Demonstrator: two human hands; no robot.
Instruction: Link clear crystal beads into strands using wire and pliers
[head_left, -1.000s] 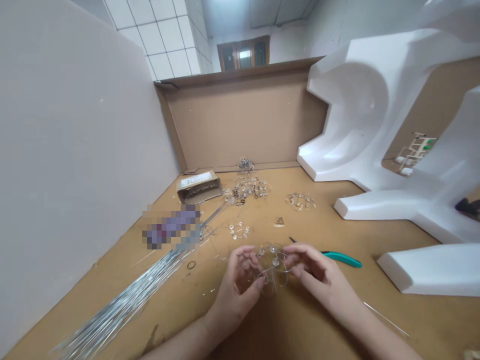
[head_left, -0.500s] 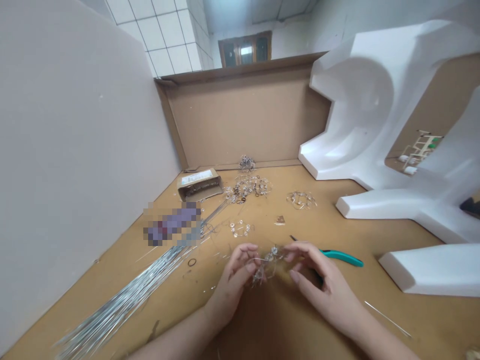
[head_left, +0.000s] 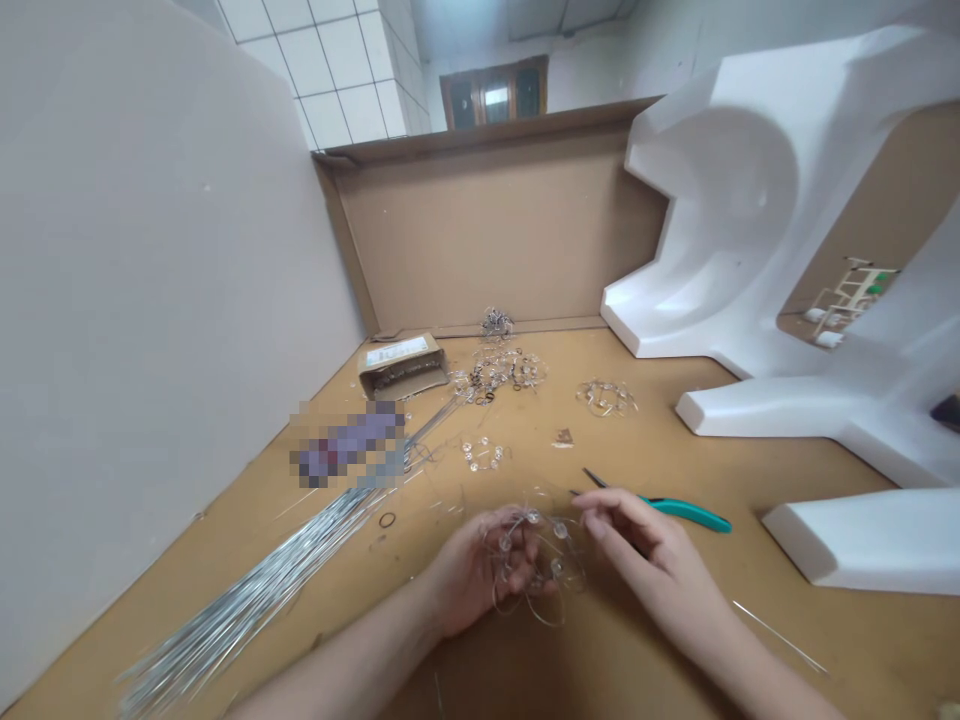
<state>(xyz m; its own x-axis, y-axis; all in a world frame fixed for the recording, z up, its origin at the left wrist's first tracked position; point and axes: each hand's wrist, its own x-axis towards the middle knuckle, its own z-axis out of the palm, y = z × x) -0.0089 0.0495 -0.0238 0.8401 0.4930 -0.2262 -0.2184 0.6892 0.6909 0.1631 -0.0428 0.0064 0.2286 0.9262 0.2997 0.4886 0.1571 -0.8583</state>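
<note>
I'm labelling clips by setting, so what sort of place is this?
Probably a small craft workspace: a bundle of metal wires, teal-handled pliers and a wire-and-bead piece in the left hand.

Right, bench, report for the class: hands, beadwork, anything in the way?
Left hand holding beaded wire ring. Right hand close beside it, grip unclear. Pliers partly hidden by that hand, possibly in its way.

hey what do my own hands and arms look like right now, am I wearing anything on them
Your left hand and right hand show no gloves, and I see no rings. The left forearm and right forearm show no sleeves, watch or bracelet as far as they're in view.
</note>
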